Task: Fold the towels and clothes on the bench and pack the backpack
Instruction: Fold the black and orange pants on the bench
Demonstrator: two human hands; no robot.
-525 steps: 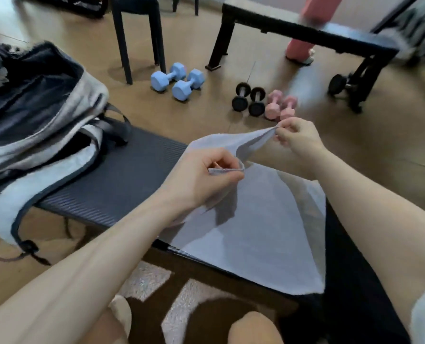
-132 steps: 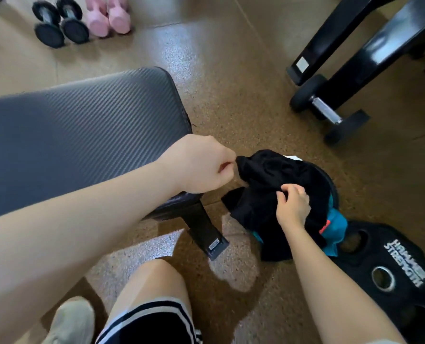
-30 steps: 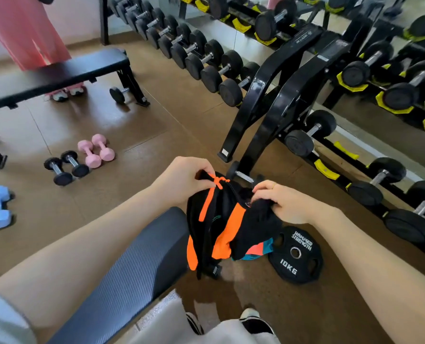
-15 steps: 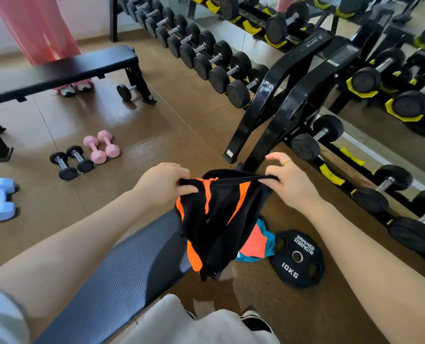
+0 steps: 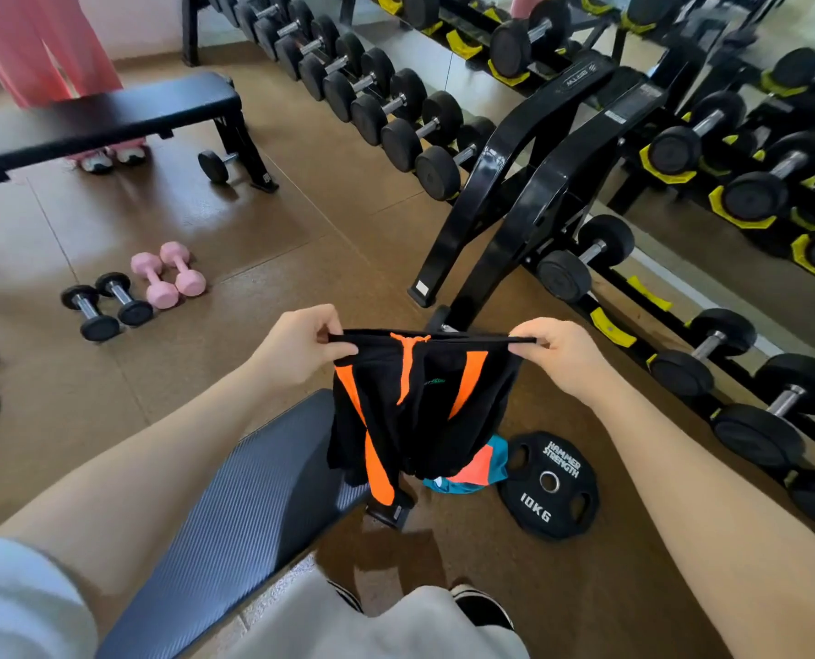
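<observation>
Left hand [image 5: 301, 347] and right hand [image 5: 555, 356] each pinch the black-orange garment's [image 5: 420, 411] probable waistband taut.

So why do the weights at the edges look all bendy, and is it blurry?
Head view: the wide-angle lens curves the dumbbell rack near the edges; the shorts in the middle look sharp; the floor shows soft glare.

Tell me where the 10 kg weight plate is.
The weight plate lies flat on the floor right of the bench, touching the teal-and-coral garment.
</observation>
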